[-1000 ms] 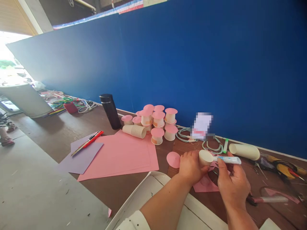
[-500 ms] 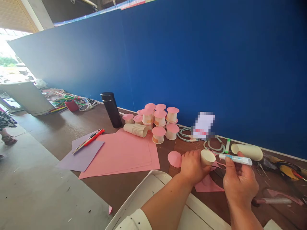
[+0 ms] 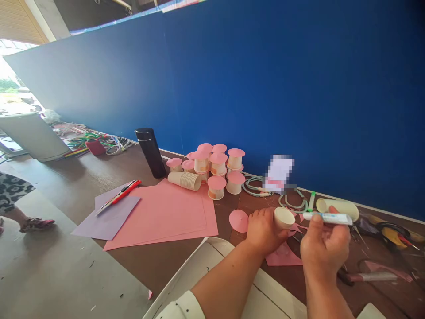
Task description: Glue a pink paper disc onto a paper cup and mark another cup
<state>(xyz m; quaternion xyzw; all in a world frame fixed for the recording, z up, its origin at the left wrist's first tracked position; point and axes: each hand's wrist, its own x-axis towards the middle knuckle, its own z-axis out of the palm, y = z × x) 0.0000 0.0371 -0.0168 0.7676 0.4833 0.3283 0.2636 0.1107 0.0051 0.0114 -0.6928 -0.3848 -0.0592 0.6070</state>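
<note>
My left hand (image 3: 264, 230) is wrapped round a white paper cup (image 3: 284, 218), whose round end faces up toward me. In my right hand (image 3: 323, 248) a white glue tube (image 3: 332, 218) lies sideways between thumb and fingers, its narrow tip pointing left at the cup. Just left of my left hand lies a pink paper disc (image 3: 238, 220). Pink paper scraps (image 3: 283, 255) are partly hidden under my hands. Beyond them, several cups topped with pink discs (image 3: 217, 182) stand in a cluster, some stacked. A nested stack of paper cups (image 3: 184, 180) lies on its side.
Pink sheets (image 3: 166, 212) and purple sheets (image 3: 116, 217) hold a red utility knife (image 3: 121, 195). A black flask (image 3: 151, 153) stands near the blue panel (image 3: 265, 88). Cables (image 3: 292, 201), a green-capped tube (image 3: 311, 201) and scissors (image 3: 393, 235) lie right. A person's leg (image 3: 15, 195) shows at left.
The view has shifted slightly, moving most things a little left. My right hand and the glue tube are a little left and still close to the cup. The person at left has stepped further into view.
</note>
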